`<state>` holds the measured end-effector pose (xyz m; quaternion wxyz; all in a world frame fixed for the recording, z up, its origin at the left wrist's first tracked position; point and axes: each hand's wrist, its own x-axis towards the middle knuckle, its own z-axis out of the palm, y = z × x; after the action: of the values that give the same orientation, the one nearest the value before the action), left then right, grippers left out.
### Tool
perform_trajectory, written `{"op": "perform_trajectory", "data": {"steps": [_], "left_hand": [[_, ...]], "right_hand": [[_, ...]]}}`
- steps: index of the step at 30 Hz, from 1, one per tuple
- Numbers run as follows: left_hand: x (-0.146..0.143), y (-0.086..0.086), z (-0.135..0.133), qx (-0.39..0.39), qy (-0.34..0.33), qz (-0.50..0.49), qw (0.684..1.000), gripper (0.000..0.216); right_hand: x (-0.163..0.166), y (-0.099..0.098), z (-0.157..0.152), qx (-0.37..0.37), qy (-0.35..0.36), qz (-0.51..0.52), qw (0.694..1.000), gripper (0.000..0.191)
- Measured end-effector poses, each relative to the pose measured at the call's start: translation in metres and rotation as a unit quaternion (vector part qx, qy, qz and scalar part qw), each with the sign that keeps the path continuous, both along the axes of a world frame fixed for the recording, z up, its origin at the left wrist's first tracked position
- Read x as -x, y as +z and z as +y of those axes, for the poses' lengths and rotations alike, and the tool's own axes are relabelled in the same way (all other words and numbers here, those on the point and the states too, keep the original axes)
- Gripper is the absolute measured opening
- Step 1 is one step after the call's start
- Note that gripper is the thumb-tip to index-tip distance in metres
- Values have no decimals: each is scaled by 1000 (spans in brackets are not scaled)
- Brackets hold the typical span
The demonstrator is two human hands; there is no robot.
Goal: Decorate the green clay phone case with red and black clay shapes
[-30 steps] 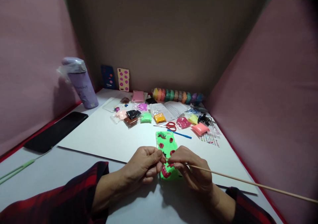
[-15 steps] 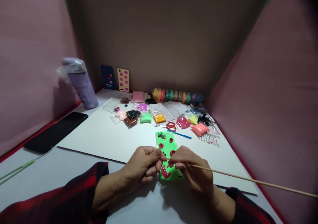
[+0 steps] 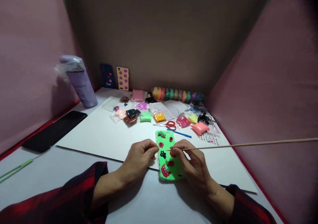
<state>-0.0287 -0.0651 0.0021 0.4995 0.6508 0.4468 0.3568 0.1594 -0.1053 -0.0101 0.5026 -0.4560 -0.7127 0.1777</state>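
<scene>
In the head view, a phone case covered in bright green clay lies in front of me at the board's near edge. It bears red and black clay shapes. My right hand grips a thin wooden skewer close to its pointed end. That tip hovers over the case near a black shape, and the long shaft runs off to the right. At the case's left edge is my left hand, thumb and forefinger pinched together. Whatever is between those fingertips is hidden.
Red-handled scissors and a blue tool lie beyond the case. Behind them are several clay packets and paper sheets. On the left are a purple bottle, a black phone and a green-handled tool.
My left hand has moved up and left, away from the skewer tip. The skewer has swung to nearly level, its tip now slightly higher over the case. The black shape has come into view.
</scene>
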Motion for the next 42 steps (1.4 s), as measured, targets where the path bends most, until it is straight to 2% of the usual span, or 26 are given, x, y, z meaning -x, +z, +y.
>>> {"op": "perform_trajectory", "data": {"steps": [5, 8, 22, 42], "left_hand": [[4, 0, 0, -129, -31, 140, 981, 17], [6, 1, -1, -158, -50, 186, 968, 15], [5, -3, 1, -174, -86, 214, 957, 14], [5, -4, 0, -173, -80, 198, 961, 15]], "right_hand": [[1, -1, 2, 37, -3, 9, 999, 16], [1, -3, 3, 46, 7, 7, 999, 17], [2, -3, 5, 51, 3, -7, 999, 19], [2, -4, 6, 47, 7, -18, 999, 17]]}}
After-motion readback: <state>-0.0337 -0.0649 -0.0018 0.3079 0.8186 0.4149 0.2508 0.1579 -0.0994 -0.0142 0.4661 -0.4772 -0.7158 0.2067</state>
